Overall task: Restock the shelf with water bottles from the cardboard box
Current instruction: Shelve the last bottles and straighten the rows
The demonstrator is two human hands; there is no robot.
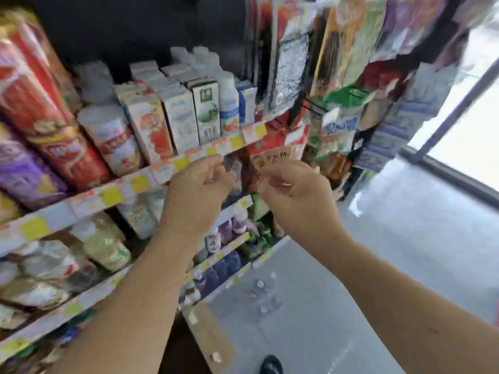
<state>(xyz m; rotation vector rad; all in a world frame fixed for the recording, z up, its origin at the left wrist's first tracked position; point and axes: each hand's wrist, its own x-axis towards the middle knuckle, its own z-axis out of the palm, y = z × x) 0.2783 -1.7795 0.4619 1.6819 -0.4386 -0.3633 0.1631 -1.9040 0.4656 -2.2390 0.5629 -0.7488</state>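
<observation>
The frame is blurred by motion. My left hand (199, 190) is raised in front of the shelf edge (113, 195), its fingers curled. A clear, glassy shape that may be a water bottle (232, 171) sits right at its fingertips; I cannot tell if the hand grips it. My right hand (294, 195) hovers beside it, fingers loosely curled, nothing clearly in it. Down on the floor, several clear water bottles (263, 295) stand together. A brown cardboard box flap (209, 336) shows low between my forearms.
The shelf above holds drink cartons (186, 114) and tall snack tubes (40, 109). Lower shelves carry cups and small bottles (224, 233). Hanging snack bags (337, 125) fill the rack at right. Grey floor (378, 265) stretches to the right, and a dark shoe (271, 365) is at the bottom.
</observation>
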